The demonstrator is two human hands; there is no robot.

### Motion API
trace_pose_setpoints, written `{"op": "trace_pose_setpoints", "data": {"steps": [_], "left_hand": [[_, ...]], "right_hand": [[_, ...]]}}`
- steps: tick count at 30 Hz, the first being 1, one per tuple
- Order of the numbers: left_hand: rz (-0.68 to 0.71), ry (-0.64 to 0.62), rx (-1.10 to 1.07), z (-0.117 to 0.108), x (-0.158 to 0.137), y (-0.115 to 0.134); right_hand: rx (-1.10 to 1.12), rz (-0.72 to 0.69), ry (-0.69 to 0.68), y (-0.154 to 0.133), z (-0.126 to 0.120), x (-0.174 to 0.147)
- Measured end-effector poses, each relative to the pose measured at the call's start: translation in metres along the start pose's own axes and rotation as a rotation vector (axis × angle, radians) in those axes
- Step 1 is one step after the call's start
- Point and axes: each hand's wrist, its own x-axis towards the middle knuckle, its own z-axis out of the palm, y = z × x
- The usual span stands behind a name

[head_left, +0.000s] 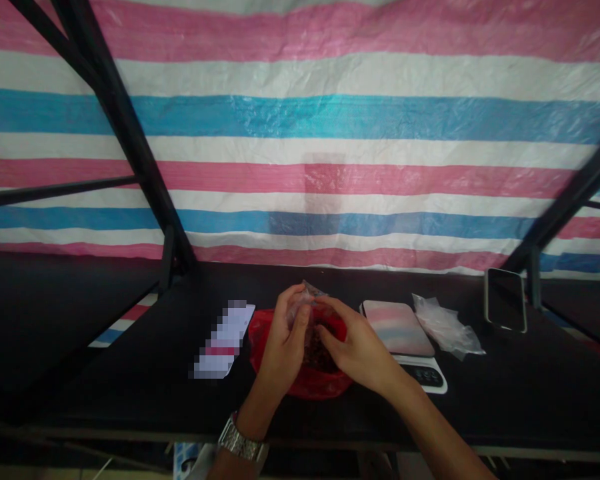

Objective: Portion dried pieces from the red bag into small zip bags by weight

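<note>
A small clear plastic bag is held up over an opened red plastic bag. Loose dark brown bits, too small to name, lie inside the red bag. My left hand is closed around the clear bag's left side, thumb pressed against it. On the other side, my right hand has its fingertips at the clear bag's upper edge, and its thumb sits lower, over the brown bits. Part of the clear bag is hidden behind my fingers.
A digital kitchen scale stands right of the red bag, beside a pile of clear plastic bags. Farther right is a phone. A blurred-out flat item lies left. Black metal struts flank the black table before a striped tarp.
</note>
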Motion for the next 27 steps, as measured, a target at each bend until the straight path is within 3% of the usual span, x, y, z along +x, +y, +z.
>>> {"op": "trace_pose_setpoints", "data": {"steps": [8,14,19,23,27], "left_hand": [[0.018,-0.128,-0.059,-0.002,0.004,0.004],[-0.064,-0.087,0.019,-0.010,0.001,0.004],[-0.146,-0.105,0.106,-0.006,-0.007,-0.007],[-0.147,-0.058,0.057,-0.006,-0.009,-0.012],[-0.139,-0.059,-0.040,-0.005,-0.011,-0.013]], "right_hand": [[0.054,0.018,-0.002,-0.001,-0.006,0.008],[0.017,0.115,0.131,0.001,-0.010,0.009],[0.019,0.088,0.021,0.000,-0.006,0.007],[-0.059,0.065,0.105,-0.002,-0.007,0.008],[-0.054,0.042,0.067,-0.005,-0.009,0.008]]}}
